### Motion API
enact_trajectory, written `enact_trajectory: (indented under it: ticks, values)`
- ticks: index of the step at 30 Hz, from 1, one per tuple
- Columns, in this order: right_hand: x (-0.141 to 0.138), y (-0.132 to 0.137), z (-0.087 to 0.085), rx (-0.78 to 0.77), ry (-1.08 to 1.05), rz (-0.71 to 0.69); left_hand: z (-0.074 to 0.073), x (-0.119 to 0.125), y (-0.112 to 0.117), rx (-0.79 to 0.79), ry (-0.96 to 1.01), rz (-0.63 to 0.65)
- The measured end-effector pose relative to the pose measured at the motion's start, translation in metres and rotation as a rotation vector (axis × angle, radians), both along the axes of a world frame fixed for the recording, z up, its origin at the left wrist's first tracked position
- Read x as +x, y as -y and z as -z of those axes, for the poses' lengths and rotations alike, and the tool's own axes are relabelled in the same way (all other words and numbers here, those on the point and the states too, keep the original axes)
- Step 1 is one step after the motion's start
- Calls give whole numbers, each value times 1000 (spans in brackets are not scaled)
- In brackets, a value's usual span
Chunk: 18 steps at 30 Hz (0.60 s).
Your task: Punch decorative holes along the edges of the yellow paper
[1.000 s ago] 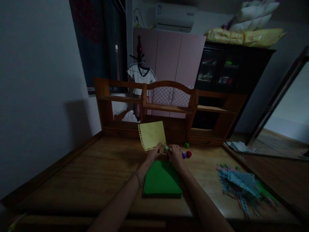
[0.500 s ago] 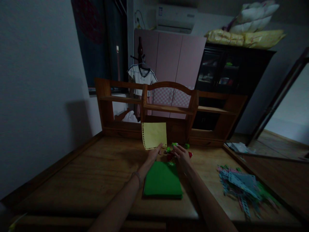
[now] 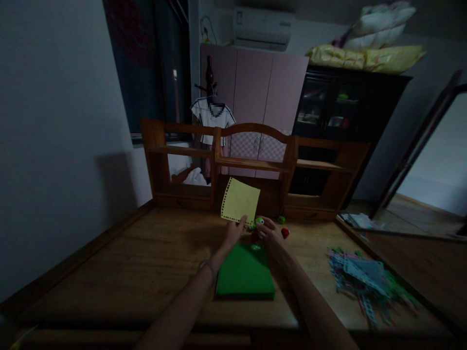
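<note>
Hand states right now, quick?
Left hand: closed, holding the yellow loose-leaf sheet by its lower edge.
Right hand: closed, fingers pinching a small green googly-eyed figure.

A room in a home: a pink wardrobe (image 3: 252, 87) stands at upper centre below an air conditioner (image 3: 262, 29), a shirt (image 3: 208, 127) hangs from a coat stand (image 3: 209, 73), and soft bundles (image 3: 365, 59) top a dark cabinet (image 3: 368, 99) at upper right.

Green toy (image 3: 258, 221): partly hidden by my right fingers (image 3: 268, 225)
Blue-green pile (image 3: 365, 273): blurred, I can't count its pieces
My forearms (image 3: 189, 301): cut off below
</note>
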State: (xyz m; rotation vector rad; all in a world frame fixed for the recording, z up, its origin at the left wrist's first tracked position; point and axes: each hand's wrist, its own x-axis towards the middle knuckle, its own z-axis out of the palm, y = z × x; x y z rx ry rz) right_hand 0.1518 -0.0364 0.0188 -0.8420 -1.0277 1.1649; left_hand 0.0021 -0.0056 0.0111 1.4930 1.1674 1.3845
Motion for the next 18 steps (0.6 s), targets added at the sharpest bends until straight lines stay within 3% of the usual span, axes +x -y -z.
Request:
enact_trajectory:
  ticks: [9,18]
  values:
    - [2,7,-7,-104,20,-25,-1,0,2,80,-73,-7]
    - [4,-2,3,-142,61,30,-1,2,4,52,-59,59]
